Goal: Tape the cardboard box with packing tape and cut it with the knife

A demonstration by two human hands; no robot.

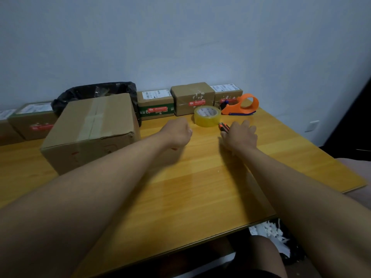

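Both bare arms reach forward over the wooden worktop (200, 187). The left hand (176, 133) is curled into a loose fist with nothing visible in it, just right of the big cardboard box (90, 129), which sits on the worktop's left side with a tape strip across its top. The right hand (240, 135) lies palm down with fingers spread over the knife (223, 126); only the orange and black tip shows, so I cannot tell whether it is gripped. The roll of packing tape (206, 115) stands just beyond the knife, near an orange tape dispenser (241, 106). Smaller parcels (191, 98) line the wall.
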